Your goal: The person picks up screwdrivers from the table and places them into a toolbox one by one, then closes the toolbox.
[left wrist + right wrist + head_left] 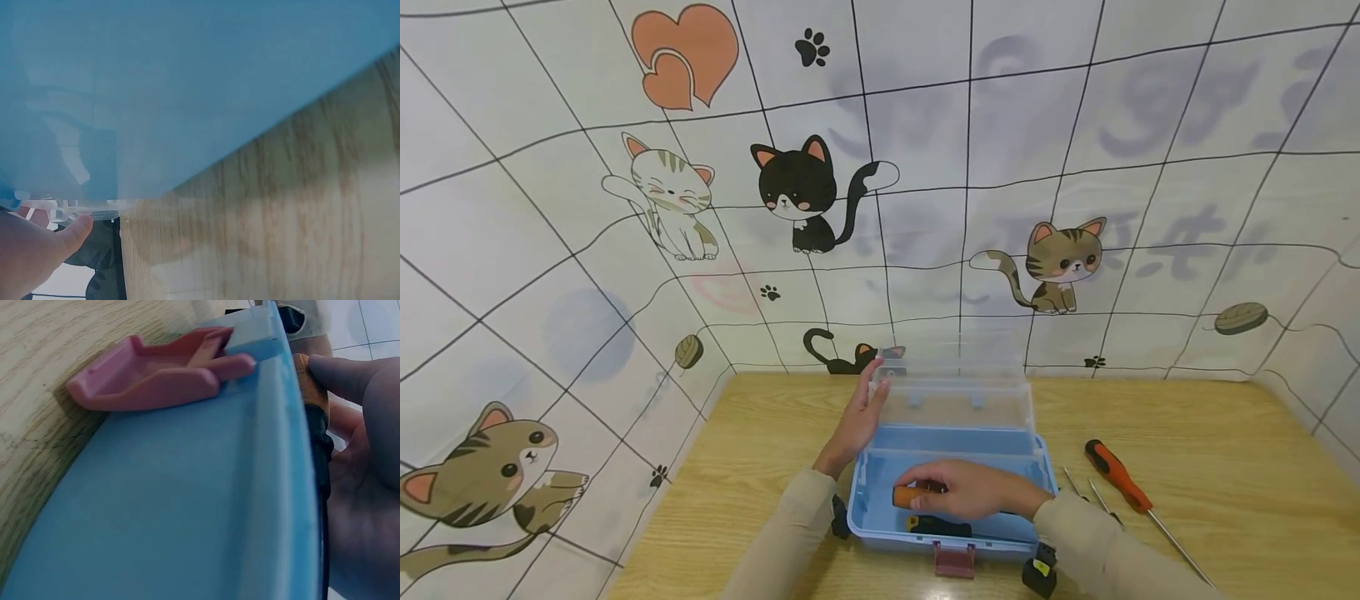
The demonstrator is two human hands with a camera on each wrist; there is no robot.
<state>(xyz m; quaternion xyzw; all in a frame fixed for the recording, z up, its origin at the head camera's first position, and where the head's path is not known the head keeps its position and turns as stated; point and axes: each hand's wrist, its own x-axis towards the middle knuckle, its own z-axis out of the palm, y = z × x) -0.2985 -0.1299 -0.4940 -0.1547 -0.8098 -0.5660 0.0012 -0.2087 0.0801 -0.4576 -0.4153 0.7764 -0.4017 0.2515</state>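
A light blue toolbox (887, 543) stands on the table with its clear lid (955, 408) raised. My left hand (856, 425) holds the lid at its left edge, thumb on the near side; the left wrist view shows the thumb (74, 236) against the clear plastic. Over the box's inside, my right hand (973, 490) grips an orange-and-black screwdriver (906, 497) by its handle. In the right wrist view its dark shaft (324, 544) runs along the box's front rim. Below that hand, a black-and-yellow handled tool (940, 526) lies in the box.
A pink latch (955, 560) hangs down at the toolbox front. To the right, another orange-and-black screwdriver (1120, 477) and two thin metal-shafted tools (1101, 497) lie on the wooden table (760, 442). A cat-patterned wall covering (925, 217) stands behind.
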